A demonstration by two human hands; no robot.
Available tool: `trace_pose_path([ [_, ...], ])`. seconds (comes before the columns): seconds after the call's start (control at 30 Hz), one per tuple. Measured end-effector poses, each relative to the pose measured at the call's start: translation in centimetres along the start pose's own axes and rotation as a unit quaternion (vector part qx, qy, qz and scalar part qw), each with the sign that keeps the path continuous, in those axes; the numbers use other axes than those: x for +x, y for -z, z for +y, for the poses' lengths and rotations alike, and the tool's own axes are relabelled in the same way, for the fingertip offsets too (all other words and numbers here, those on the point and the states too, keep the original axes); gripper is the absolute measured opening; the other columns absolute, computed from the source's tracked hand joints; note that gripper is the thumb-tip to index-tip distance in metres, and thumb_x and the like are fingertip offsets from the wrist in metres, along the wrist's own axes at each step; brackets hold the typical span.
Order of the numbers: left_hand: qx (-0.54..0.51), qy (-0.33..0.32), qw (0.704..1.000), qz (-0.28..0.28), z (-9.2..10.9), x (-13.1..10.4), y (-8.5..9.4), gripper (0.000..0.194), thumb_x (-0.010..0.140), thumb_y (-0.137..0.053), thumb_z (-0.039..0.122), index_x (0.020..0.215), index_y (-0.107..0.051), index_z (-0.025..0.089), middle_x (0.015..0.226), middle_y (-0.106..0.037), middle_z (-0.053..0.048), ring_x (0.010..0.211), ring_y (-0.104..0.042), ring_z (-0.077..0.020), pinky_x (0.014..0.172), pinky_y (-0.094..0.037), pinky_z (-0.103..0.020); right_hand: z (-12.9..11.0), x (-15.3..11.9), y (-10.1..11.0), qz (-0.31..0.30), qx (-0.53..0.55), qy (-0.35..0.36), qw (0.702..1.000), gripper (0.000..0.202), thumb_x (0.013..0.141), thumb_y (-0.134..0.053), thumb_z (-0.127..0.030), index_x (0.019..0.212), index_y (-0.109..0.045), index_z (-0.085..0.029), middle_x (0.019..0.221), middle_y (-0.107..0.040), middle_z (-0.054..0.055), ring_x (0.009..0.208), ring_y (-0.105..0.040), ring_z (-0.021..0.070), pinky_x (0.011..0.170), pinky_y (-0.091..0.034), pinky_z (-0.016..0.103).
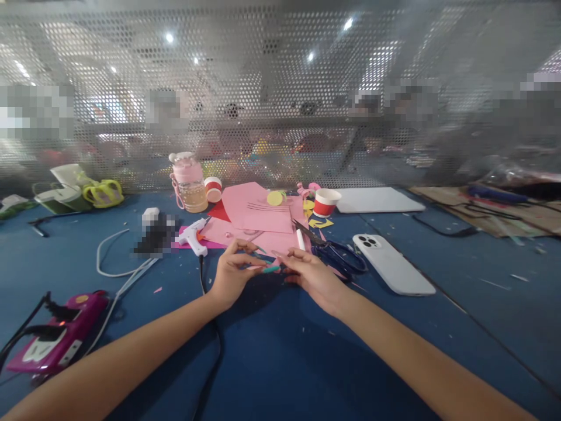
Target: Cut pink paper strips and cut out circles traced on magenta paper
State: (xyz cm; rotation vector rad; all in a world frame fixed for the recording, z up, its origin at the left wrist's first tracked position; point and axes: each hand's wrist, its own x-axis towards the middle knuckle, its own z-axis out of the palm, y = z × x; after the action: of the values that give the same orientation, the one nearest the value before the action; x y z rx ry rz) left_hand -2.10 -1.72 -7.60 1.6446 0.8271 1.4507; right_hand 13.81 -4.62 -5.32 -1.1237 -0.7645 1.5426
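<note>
Both hands meet in front of a stack of pink paper (263, 216). My left hand (236, 272) is closed in a pinch, with long teal nails at the fingertips. My right hand (313, 273) pinches from the other side, its fingertips almost touching those of the left. Between them shows a small pink paper piece (277, 262), mostly covered by the fingers. Just beyond the right hand lie dark-blue-handled scissors (339, 257) and a white stick-like piece (300, 240). A white glue gun (193, 237) rests left of the paper, near my left hand.
A pink-lidded bottle (188, 182) and red-and-white paper cups (326, 203) stand behind. A white phone (394, 266) lies right, before a flat white laptop-like slab (379, 200). A purple power strip (61, 336) sits at left; the glue gun's black cord (218, 345) crosses the blue table.
</note>
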Motion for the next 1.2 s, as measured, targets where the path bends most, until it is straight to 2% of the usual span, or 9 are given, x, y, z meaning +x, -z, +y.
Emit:
trace_pose_path([
  [0.1,0.046,-0.091,0.995,0.002,0.0,-0.1,0.2,0.007,0.061,-0.074,0.021,0.066,-0.072,0.026,0.081,-0.052,-0.002,0.079,-0.053,-0.0131,0.07,-0.05,-0.028,-0.4,-0.3,0.1,-0.022,0.035,-0.014,0.999,0.041,0.04,-0.082,-0.031,0.064,-0.052,-0.017,0.059,-0.062,-0.005,0.056,-0.06,0.0082,0.059,-0.048,0.019],
  [0.27,0.057,-0.185,0.981,-0.008,0.3,-0.4,0.3,0.012,0.068,-0.068,0.016,0.071,-0.071,0.027,0.086,-0.047,-0.001,0.084,-0.054,-0.0118,0.073,-0.056,-0.028,-1.1,-1.0,0.2,-0.106,0.058,-0.111,0.986,0.034,0.052,-0.079,-0.026,0.07,-0.051,-0.018,0.07,-0.067,-0.001,0.066,-0.068,0.0182,0.069,-0.052,0.031],
  [0.4,0.047,-0.225,0.973,-0.035,0.4,-0.7,0.0,0.018,0.068,-0.068,0.013,0.076,-0.07,0.029,0.09,-0.045,-0.001,0.087,-0.054,-0.0125,0.076,-0.056,-0.031,-1.0,-0.9,0.3,-0.114,0.085,-0.113,0.983,0.025,0.061,-0.074,-0.02,0.062,-0.049,-0.018,0.064,-0.067,-0.001,0.062,-0.066,0.0136,0.067,-0.053,0.026],
  [0.57,0.093,-0.275,0.955,-0.063,0.1,-0.8,0.3,0.019,0.068,-0.067,0.011,0.076,-0.07,0.028,0.098,-0.046,-0.003,0.094,-0.053,-0.017,0.079,-0.052,-0.038,-1.1,-0.6,0.2,-0.097,0.083,-0.074,0.989,0.027,0.056,-0.075,-0.014,0.057,-0.048,-0.017,0.075,-0.07,0.001,0.064,-0.065,0.0104,0.063,-0.052,0.021],
  [0.67,0.14,-0.28,0.948,-0.05,0.0,-0.8,0.5,0.015,0.068,-0.068,0.015,0.072,-0.071,0.029,0.099,-0.048,-0.003,0.095,-0.052,-0.0194,0.081,-0.048,-0.041,-1.2,-0.6,0.2,-0.106,0.076,-0.054,0.99,0.029,0.051,-0.077,-0.015,0.058,-0.049,-0.017,0.074,-0.07,0.001,0.064,-0.065,0.0104,0.063,-0.052,0.02],
  [0.8,0.143,-0.278,0.948,-0.057,0.1,-0.9,0.5,0.015,0.071,-0.065,0.015,0.073,-0.071,0.028,0.1,-0.048,-0.004,0.095,-0.052,-0.02,0.08,-0.047,-0.041,-1.1,-0.6,0.2,-0.099,0.072,-0.022,0.992,0.033,0.049,-0.078,-0.015,0.066,-0.05,-0.018,0.068,-0.068,-0.003,0.063,-0.065,0.0102,0.058,-0.051,0.018],
  [1.03,0.158,-0.265,0.948,-0.08,0.2,-0.8,0.4,0.013,0.069,-0.067,0.015,0.074,-0.069,0.027,0.103,-0.048,-0.003,0.097,-0.053,-0.0196,0.082,-0.047,-0.041,-0.9,-0.4,0.4,-0.083,0.054,-0.008,0.995,0.062,0.053,-0.075,-0.011,0.105,-0.045,-0.025,0.083,-0.068,-0.001,0.078,-0.067,0.017,0.068,-0.053,0.026],
  [1.13,0.157,-0.251,0.951,-0.086,0.2,-0.7,0.4,0.01,0.069,-0.068,0.023,0.078,-0.068,0.027,0.103,-0.048,-0.003,0.099,-0.051,-0.0203,0.086,-0.045,-0.043,-0.9,-0.2,0.5,-0.083,0.066,-0.021,0.994,0.055,0.053,-0.074,-0.011,0.101,-0.051,-0.022,0.091,-0.068,0.002,0.083,-0.066,0.0169,0.073,-0.053,0.027],
  [1.2,0.142,-0.218,0.963,-0.076,0.3,-0.7,0.3,0.03,0.063,-0.072,0.033,0.092,-0.064,0.027,0.106,-0.046,-0.005,0.104,-0.048,-0.0223,0.089,-0.042,-0.044,-0.9,-0.1,0.5,-0.078,0.07,-0.017,0.994,0.047,0.051,-0.074,-0.012,0.093,-0.055,-0.02,0.093,-0.068,0.002,0.084,-0.065,0.0168,0.075,-0.052,0.027],
])
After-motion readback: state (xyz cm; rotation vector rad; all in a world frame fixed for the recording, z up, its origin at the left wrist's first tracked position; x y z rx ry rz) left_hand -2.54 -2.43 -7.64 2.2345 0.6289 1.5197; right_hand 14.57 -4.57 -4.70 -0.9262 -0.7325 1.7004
